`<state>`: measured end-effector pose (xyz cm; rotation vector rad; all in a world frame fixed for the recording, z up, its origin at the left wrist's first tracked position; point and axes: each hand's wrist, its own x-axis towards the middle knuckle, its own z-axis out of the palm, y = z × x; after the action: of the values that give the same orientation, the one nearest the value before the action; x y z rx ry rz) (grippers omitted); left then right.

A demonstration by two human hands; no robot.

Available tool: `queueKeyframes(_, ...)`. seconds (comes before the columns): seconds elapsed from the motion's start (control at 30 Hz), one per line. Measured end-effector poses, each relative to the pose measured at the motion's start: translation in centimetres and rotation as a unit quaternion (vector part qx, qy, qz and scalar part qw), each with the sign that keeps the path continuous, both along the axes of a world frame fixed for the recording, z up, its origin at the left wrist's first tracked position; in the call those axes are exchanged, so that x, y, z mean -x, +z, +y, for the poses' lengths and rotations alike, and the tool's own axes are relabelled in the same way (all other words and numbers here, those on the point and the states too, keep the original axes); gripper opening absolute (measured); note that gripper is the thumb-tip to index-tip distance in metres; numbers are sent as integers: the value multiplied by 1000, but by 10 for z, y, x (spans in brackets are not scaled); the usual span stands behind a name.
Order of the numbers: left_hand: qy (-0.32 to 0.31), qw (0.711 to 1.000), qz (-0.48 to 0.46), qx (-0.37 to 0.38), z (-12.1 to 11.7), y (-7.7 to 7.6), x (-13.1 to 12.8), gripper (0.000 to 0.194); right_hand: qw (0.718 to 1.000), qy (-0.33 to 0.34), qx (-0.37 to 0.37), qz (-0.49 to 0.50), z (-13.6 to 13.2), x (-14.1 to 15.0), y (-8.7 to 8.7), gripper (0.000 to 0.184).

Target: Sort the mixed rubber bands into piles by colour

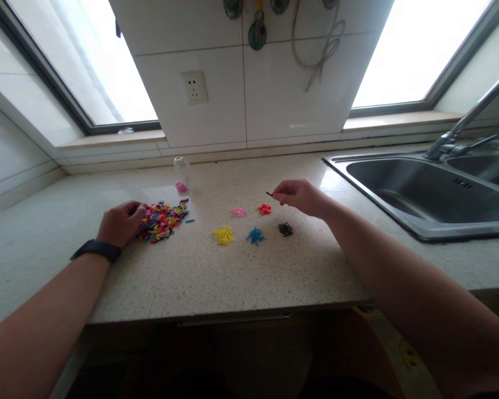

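Between the thumb and fingertips of my right hand (pixel 299 197) is a small thin black piece (pixel 269 194), held above the counter. My left hand (pixel 122 221) rests at the left side of a mixed heap of small coloured plastic pieces (pixel 163 220); its fingers are curled and the tips partly hidden. A single blue piece (pixel 190 221) lies just right of the heap. Sorted by colour, small piles stand mid-counter: pink (pixel 239 211), red (pixel 265 209), yellow (pixel 223 235), blue (pixel 255 236) and black (pixel 285 229). The red pile is nearest my right hand.
Behind the heap are a clear plastic container (pixel 180 165) and a pink object (pixel 180 187). A steel sink (pixel 399 194) with a faucet (pixel 453 138) is set into the speckled counter (pixel 216 282) on the right. The tiled wall has a socket (pixel 194 87).
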<state>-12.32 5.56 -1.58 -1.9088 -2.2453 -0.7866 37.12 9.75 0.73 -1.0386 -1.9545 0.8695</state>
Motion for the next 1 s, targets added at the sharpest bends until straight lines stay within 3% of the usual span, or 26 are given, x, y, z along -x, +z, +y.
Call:
queueKeyframes(0.6,0,1000,-17,-5,1,0,-2,38,1000,1,16,5,-1,2,0,24)
queueKeyframes(1.0,-1,1000,12,17,1,-1,2,42,999,3,16,51,-19,10,18,26)
